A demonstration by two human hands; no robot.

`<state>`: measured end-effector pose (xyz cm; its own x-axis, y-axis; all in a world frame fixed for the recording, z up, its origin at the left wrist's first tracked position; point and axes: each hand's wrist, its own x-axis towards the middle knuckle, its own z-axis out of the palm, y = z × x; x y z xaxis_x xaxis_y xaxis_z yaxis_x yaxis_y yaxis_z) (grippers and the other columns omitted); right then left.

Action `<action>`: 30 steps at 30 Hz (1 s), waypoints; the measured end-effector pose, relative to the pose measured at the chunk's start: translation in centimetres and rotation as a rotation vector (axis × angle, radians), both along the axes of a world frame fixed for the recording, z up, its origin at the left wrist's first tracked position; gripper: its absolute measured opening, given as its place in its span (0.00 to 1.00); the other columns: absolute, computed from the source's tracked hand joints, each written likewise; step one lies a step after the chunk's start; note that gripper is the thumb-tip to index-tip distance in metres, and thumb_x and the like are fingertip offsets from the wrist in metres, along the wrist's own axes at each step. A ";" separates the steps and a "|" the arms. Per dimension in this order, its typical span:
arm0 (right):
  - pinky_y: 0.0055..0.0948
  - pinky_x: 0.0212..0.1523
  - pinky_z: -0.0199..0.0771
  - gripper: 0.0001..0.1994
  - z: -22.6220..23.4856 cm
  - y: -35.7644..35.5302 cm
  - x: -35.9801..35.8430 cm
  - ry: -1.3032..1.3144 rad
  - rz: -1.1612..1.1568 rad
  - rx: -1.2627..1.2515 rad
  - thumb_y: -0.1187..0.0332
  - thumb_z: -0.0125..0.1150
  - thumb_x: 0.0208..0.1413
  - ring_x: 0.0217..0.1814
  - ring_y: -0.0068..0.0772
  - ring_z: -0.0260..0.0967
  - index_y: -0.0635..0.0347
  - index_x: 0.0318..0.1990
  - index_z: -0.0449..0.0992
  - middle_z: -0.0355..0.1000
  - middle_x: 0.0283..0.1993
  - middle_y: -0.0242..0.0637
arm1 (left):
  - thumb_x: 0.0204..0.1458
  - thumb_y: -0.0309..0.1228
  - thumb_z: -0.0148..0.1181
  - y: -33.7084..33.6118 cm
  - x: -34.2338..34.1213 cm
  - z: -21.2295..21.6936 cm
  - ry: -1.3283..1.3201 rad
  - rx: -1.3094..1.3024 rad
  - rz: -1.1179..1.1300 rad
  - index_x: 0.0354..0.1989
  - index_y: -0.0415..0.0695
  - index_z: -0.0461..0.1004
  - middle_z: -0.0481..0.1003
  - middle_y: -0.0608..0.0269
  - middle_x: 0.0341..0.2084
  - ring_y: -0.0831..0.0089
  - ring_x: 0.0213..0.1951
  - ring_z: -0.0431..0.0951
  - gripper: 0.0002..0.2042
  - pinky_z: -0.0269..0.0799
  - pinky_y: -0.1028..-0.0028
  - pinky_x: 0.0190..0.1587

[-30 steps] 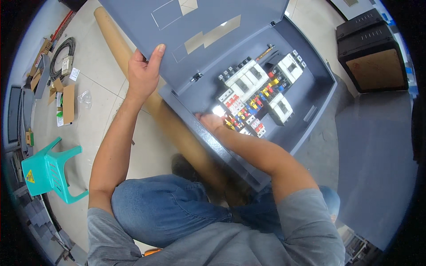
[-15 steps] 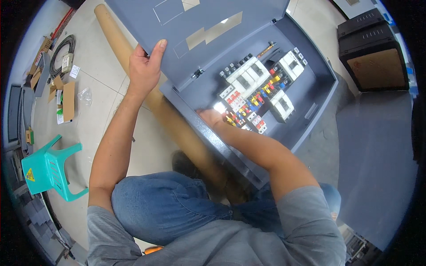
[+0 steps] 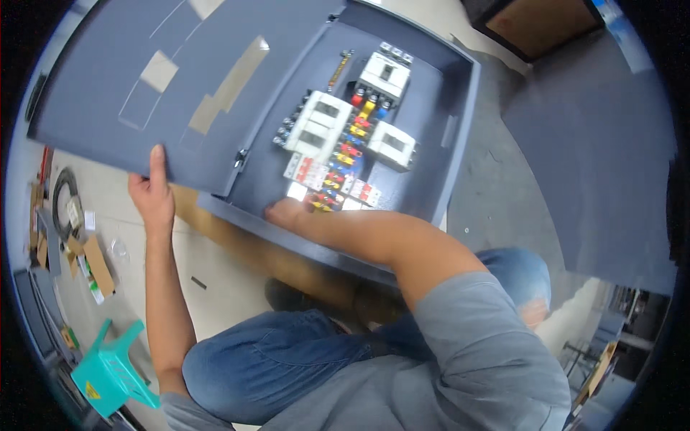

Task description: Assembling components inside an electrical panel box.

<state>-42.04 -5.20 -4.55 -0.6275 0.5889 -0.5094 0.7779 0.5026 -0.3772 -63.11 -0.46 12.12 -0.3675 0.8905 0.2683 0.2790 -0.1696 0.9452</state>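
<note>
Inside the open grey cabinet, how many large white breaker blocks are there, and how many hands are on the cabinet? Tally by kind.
Large white breaker blocks: 3, at the top, at the left and at the right
Hands on the cabinet: 2, left hand on the door edge, right hand at the lower row of parts
Total: 5

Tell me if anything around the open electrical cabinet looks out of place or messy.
Inside the cabinet the breakers and coloured wiring sit in order. The door bears patches of tape. On the floor at left, cardboard scraps and a coiled cable lie scattered.
</note>
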 end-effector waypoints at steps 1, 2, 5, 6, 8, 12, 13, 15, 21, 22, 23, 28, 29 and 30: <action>0.46 0.37 0.80 0.13 0.7 0.0 0.2 0.037 -0.025 -0.019 0.66 0.50 0.57 0.42 0.47 0.79 0.59 0.37 0.82 0.80 0.40 0.45 | 0.60 0.33 0.58 0.0 0.1 0.1 -0.003 0.004 -0.021 0.43 0.32 0.76 0.78 0.61 0.40 0.79 0.42 0.74 0.13 0.68 0.77 0.49; 0.46 0.37 0.80 0.13 0.6 0.1 0.3 0.035 -0.047 -0.016 0.66 0.50 0.57 0.42 0.47 0.79 0.59 0.37 0.82 0.80 0.40 0.45 | 0.60 0.33 0.58 0.2 0.3 0.2 -0.004 0.023 -0.036 0.43 0.33 0.76 0.78 0.61 0.41 0.79 0.43 0.74 0.13 0.68 0.77 0.49; 0.45 0.37 0.80 0.13 0.5 0.3 0.3 -0.002 -0.046 -0.053 0.66 0.50 0.58 0.42 0.46 0.79 0.58 0.37 0.83 0.79 0.41 0.44 | 0.60 0.32 0.58 0.6 0.5 0.2 -0.003 0.060 -0.061 0.44 0.33 0.76 0.77 0.61 0.41 0.79 0.43 0.73 0.13 0.67 0.77 0.50; 0.45 0.37 0.80 0.13 0.2 0.3 0.2 0.001 -0.050 -0.052 0.66 0.50 0.58 0.42 0.46 0.79 0.58 0.37 0.83 0.79 0.41 0.44 | 0.60 0.32 0.58 0.6 0.5 0.2 0.004 0.057 -0.063 0.44 0.33 0.76 0.77 0.61 0.41 0.79 0.43 0.73 0.13 0.67 0.77 0.50; 0.45 0.36 0.80 0.14 -1.3 0.2 0.1 0.055 -0.070 -0.028 0.66 0.50 0.58 0.41 0.47 0.79 0.60 0.37 0.82 0.79 0.41 0.45 | 0.60 0.32 0.58 0.6 0.5 0.2 0.016 0.053 -0.062 0.44 0.33 0.76 0.78 0.61 0.40 0.79 0.43 0.73 0.13 0.67 0.77 0.50; 0.49 0.30 0.78 0.16 -2.4 -0.3 0.2 0.079 -0.058 0.038 0.68 0.49 0.56 0.35 0.49 0.79 0.67 0.47 0.75 0.78 0.34 0.48 | 0.60 0.33 0.58 0.3 1.0 0.6 0.048 0.042 -0.027 0.43 0.33 0.76 0.78 0.62 0.40 0.80 0.43 0.73 0.13 0.67 0.78 0.49; 0.50 0.27 0.76 0.19 -2.7 -0.4 0.3 0.076 -0.054 0.068 0.68 0.48 0.55 0.32 0.51 0.78 0.70 0.51 0.71 0.78 0.31 0.49 | 0.60 0.33 0.58 0.4 0.9 0.5 0.050 0.041 -0.020 0.43 0.33 0.76 0.78 0.62 0.40 0.80 0.43 0.73 0.13 0.67 0.78 0.49; 0.50 0.27 0.76 0.19 -2.3 -0.8 0.4 0.079 0.003 0.077 0.68 0.47 0.56 0.31 0.51 0.78 0.71 0.52 0.69 0.78 0.30 0.48 | 0.60 0.33 0.58 0.2 0.2 0.0 0.058 0.027 -0.033 0.44 0.33 0.75 0.77 0.62 0.41 0.79 0.44 0.73 0.13 0.67 0.77 0.50; 0.45 0.23 0.75 0.17 -1.1 -0.3 0.7 -0.008 0.190 0.140 0.69 0.45 0.59 0.30 0.44 0.79 0.69 0.53 0.66 0.78 0.30 0.43 | 0.60 0.34 0.58 0.1 0.3 0.2 0.052 0.009 -0.025 0.44 0.34 0.76 0.77 0.62 0.41 0.79 0.43 0.73 0.14 0.67 0.78 0.50; 0.45 0.23 0.75 0.17 -0.9 -0.3 0.7 -0.007 0.198 0.139 0.69 0.45 0.59 0.30 0.44 0.79 0.69 0.53 0.66 0.78 0.30 0.43 | 0.60 0.34 0.59 0.1 0.3 0.2 0.045 0.009 -0.017 0.43 0.33 0.76 0.77 0.62 0.40 0.79 0.42 0.73 0.14 0.67 0.78 0.49; 0.46 0.24 0.75 0.16 -0.7 -0.4 0.8 0.013 0.173 0.115 0.69 0.44 0.59 0.30 0.46 0.79 0.69 0.51 0.65 0.78 0.31 0.44 | 0.60 0.33 0.59 0.1 0.3 0.3 0.039 0.010 -0.007 0.42 0.33 0.76 0.78 0.62 0.39 0.80 0.41 0.73 0.13 0.67 0.79 0.48; 0.46 0.24 0.75 0.15 -1.2 -0.7 1.0 0.034 0.137 0.135 0.68 0.44 0.58 0.30 0.46 0.79 0.68 0.49 0.64 0.78 0.30 0.46 | 0.59 0.33 0.59 0.2 1.0 0.7 0.027 0.030 0.004 0.42 0.33 0.77 0.78 0.63 0.37 0.80 0.40 0.73 0.12 0.67 0.79 0.46; 0.45 0.23 0.75 0.15 -1.3 -0.7 0.9 0.027 0.145 0.169 0.68 0.45 0.58 0.30 0.45 0.79 0.69 0.49 0.65 0.78 0.30 0.45 | 0.59 0.33 0.59 0.2 0.9 0.7 0.029 0.029 0.010 0.42 0.33 0.77 0.78 0.63 0.37 0.80 0.40 0.73 0.12 0.67 0.79 0.46; 0.45 0.23 0.75 0.15 -1.3 -0.7 0.9 0.029 0.151 0.168 0.68 0.45 0.58 0.30 0.45 0.79 0.69 0.49 0.65 0.78 0.30 0.45 | 0.59 0.32 0.59 0.1 0.7 0.6 0.028 0.026 -0.002 0.42 0.33 0.77 0.78 0.62 0.37 0.80 0.41 0.73 0.12 0.67 0.79 0.46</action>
